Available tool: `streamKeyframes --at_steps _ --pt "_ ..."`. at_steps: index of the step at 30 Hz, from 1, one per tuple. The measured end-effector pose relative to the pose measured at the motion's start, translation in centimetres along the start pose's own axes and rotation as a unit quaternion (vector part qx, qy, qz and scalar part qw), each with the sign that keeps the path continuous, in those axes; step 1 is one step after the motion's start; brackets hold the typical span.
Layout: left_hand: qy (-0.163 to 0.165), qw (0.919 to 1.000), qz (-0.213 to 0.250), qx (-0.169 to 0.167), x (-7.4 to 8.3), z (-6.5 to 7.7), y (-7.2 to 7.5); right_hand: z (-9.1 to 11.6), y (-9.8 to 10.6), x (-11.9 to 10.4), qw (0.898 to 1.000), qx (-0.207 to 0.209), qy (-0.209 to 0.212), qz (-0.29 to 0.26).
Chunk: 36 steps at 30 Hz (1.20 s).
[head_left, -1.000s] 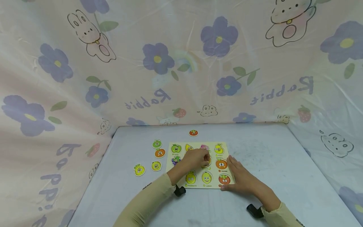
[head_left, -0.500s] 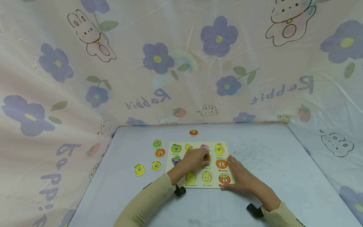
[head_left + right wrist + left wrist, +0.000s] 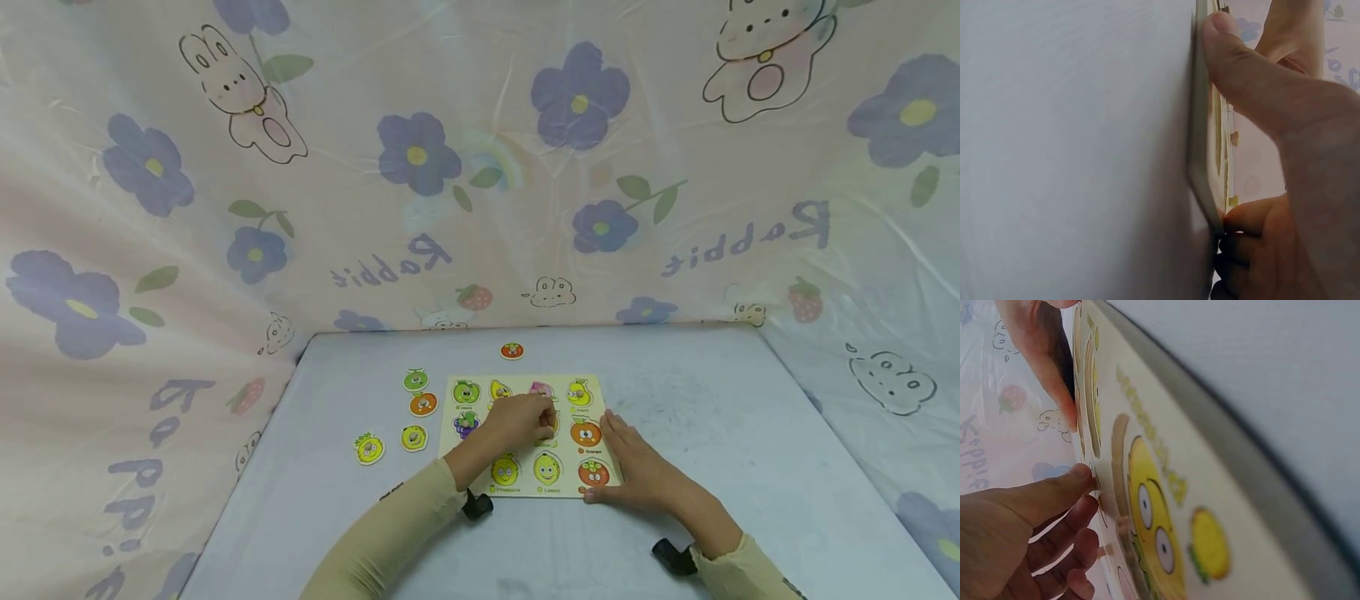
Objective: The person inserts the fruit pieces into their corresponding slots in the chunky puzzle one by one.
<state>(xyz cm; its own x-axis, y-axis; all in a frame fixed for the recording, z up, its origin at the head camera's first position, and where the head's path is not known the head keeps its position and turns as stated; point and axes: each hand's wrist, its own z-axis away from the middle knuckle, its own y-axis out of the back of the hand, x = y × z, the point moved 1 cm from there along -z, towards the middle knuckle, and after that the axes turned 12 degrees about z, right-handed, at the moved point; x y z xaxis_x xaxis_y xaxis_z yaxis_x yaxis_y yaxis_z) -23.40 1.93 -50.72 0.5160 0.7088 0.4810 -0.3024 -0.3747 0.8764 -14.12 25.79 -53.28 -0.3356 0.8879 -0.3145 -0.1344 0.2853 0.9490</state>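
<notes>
A pale wooden fruit puzzle board (image 3: 525, 492) lies flat on the table. My left hand (image 3: 517, 421) reaches over its middle, thumb and index finger pinching the small peg of a yellow puzzle piece (image 3: 555, 425), mostly covered by the fingers. In the left wrist view, the pinching thumb (image 3: 1079, 476) is close to the board's face, near the pineapple picture (image 3: 1154, 519). My right hand (image 3: 645, 471) rests at the board's right side, fingers extended along that edge and thumb at the front corner. The right wrist view shows this thumb (image 3: 1235, 47) against the board's edge.
Left of the board lie loose pegged pieces: a green one (image 3: 416, 381), an orange (image 3: 423, 405), a lemon (image 3: 413, 438) and a pineapple (image 3: 369, 450). A tomato piece (image 3: 512, 352) lies behind it. A patterned curtain (image 3: 495, 167) surrounds the white table (image 3: 750, 467).
My left hand has shifted very slightly at the same place on the board, still holding the yellow piece. The right hand, the board and the loose pieces have not visibly moved.
</notes>
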Motion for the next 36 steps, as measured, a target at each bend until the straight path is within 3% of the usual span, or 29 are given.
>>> streamKeyframes --at_steps 9,18,36 --pt "0.019 0.9997 0.011 0.012 -0.5 0.7 0.6 0.0 0.1 0.0 1.0 -0.006 -0.001 -0.006" --pt "0.026 0.9982 0.028 0.045 -3.3 2.2 2.3 0.0 0.3 -0.4 1.0 -0.012 -0.004 -0.01" --pt "0.084 0.9871 0.1 0.092 -8.0 6.1 6.4 0.0 0.0 -0.2 1.0 -0.01 -0.005 0.003"
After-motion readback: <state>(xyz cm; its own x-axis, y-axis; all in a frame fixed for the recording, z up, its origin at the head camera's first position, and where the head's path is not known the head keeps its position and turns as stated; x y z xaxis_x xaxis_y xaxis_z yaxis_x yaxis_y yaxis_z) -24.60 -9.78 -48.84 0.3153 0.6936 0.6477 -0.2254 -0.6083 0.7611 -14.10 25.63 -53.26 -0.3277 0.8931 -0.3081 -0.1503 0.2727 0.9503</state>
